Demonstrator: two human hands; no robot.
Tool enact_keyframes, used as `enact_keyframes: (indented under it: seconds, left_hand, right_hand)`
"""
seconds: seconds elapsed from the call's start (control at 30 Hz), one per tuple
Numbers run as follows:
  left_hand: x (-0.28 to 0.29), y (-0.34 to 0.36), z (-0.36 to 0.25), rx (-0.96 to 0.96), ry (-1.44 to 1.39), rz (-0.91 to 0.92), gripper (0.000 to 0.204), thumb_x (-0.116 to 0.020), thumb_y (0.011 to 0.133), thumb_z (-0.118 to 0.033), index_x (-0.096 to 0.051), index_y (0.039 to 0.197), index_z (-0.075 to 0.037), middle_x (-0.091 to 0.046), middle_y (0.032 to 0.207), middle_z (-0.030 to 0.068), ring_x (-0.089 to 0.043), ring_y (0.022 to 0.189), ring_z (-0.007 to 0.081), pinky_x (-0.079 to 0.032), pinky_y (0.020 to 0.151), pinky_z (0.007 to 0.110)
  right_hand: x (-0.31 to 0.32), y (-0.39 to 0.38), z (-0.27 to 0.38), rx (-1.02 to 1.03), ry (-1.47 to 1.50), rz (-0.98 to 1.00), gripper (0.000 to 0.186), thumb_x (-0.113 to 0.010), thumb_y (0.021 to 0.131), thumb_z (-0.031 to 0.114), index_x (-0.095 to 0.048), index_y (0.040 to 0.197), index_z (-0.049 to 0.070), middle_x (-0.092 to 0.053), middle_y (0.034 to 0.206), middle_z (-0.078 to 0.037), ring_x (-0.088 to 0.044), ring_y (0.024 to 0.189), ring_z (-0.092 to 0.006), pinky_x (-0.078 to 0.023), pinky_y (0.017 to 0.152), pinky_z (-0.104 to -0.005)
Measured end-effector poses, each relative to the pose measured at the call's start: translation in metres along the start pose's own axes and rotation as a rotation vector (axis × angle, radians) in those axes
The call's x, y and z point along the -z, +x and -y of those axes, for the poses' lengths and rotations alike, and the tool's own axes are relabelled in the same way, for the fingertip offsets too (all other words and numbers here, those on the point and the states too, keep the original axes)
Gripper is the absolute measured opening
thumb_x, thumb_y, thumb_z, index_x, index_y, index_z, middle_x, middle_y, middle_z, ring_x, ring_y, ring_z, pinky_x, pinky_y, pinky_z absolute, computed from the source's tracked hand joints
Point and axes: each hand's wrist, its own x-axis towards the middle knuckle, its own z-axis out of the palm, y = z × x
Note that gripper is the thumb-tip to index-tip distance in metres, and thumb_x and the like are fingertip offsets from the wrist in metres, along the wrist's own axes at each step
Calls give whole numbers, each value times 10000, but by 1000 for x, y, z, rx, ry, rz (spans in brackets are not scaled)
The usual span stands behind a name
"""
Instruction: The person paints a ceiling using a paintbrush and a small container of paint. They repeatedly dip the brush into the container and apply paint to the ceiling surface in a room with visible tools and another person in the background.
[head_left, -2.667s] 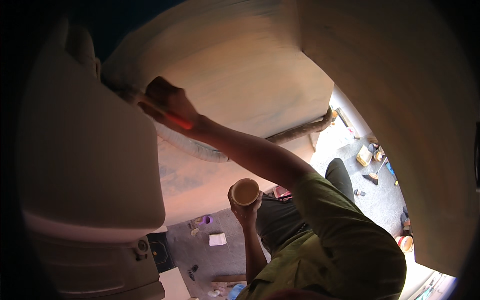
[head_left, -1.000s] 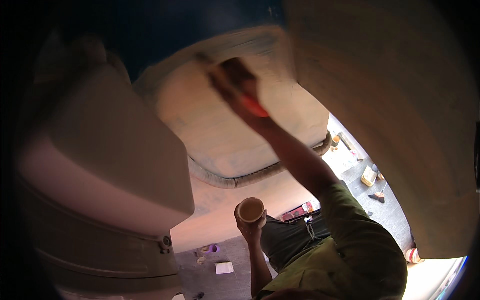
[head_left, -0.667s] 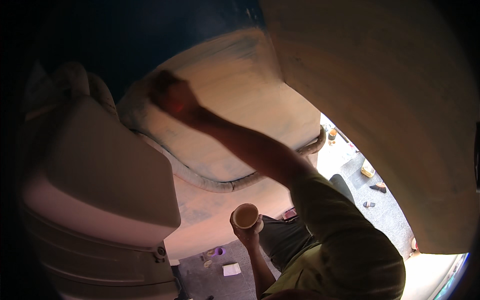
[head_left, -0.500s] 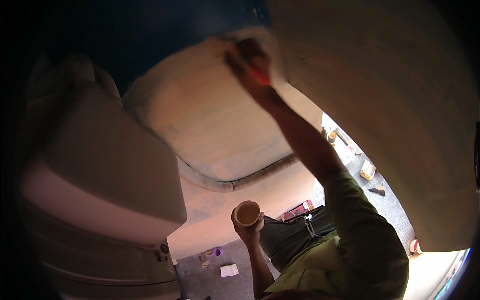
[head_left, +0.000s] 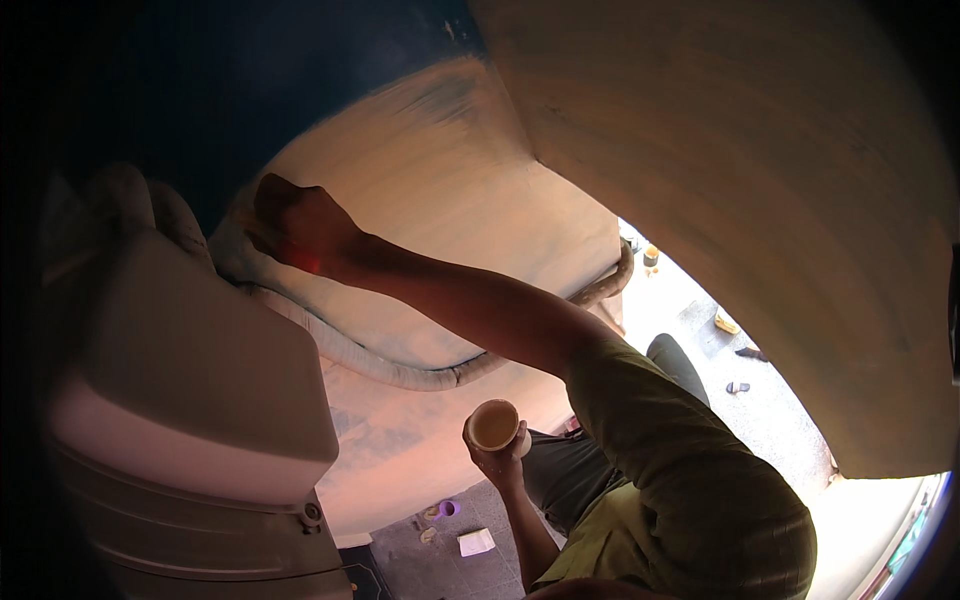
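Low in front of my body, my left hand (head_left: 495,458) is wrapped around a pale cup (head_left: 512,412) with cream-coloured liquid in it. My right arm reaches up and across to the left. The closed right hand (head_left: 305,225) is against or close to the wall (head_left: 430,200), near the border between its dark blue part and its streaky cream part. A red patch shows at the heel of that hand. What the fingers grip is mostly hidden and too dark to name.
A large pale casing (head_left: 190,380) juts out at left. A wrapped pipe (head_left: 400,375) curves along the wall below my right arm. Another wall (head_left: 740,200) slants down at right. Far below, a purple cup (head_left: 449,508) and a white sheet (head_left: 476,542) lie on the floor.
My right hand has swept left and down across the wall, from its upper middle to the left edge of the cream part. The left hand keeps the cup in nearly the same place.
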Motion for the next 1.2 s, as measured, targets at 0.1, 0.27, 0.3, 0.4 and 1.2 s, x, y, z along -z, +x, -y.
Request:
enact_keyframes:
  seconds: [0.1, 0.27, 0.3, 0.4, 1.2]
  left_hand:
    - [4, -3, -1, -1, -4, -31, 756, -918, 627, -130, -513, 1257, -28, -616, 1168, 125, -611, 1059, 257, -484, 940, 378]
    - [13, 0, -3, -14, -34, 4, 759, -916, 631, -129, -511, 1266, -35, -620, 1169, 119, -616, 1059, 253, -490, 939, 381]
    - [15, 1, 0, -5, -30, 12, 763, -916, 632, -130, -509, 1271, -37, -620, 1172, 119, -616, 1062, 251, -491, 942, 382]
    - [11, 6, 5, 22, -98, 57, 772, -918, 635, -137, -504, 1281, -40, -622, 1179, 120, -615, 1073, 247, -491, 948, 386]
    - [15, 1, 8, -20, -39, 29, 742, -914, 615, -151, -536, 1243, -37, -639, 1145, 119, -628, 1039, 255, -498, 930, 395]
  right_hand:
    - [23, -4, -10, -312, 125, 45, 231, -631, 836, 225, -644, 827, -6, -628, 937, -198, -670, 758, -367, -563, 711, -436]
    - [135, -23, -80, -79, -177, -180, 227, -717, 837, 209, -653, 951, 24, -620, 947, -180, -627, 849, -376, -517, 705, -450]
    - [153, -27, -78, -100, -198, -187, 217, -721, 837, 208, -645, 930, 27, -611, 928, -181, -636, 812, -378, -521, 671, -453]
    - [183, -31, -58, -151, -489, -208, 161, -699, 847, 162, -619, 897, 32, -598, 914, -149, -648, 713, -354, -543, 568, -424]
    - [156, -54, -84, -227, -789, -246, 276, -641, 874, 137, -625, 1128, 31, -616, 1085, -243, -654, 836, -381, -570, 654, -434]
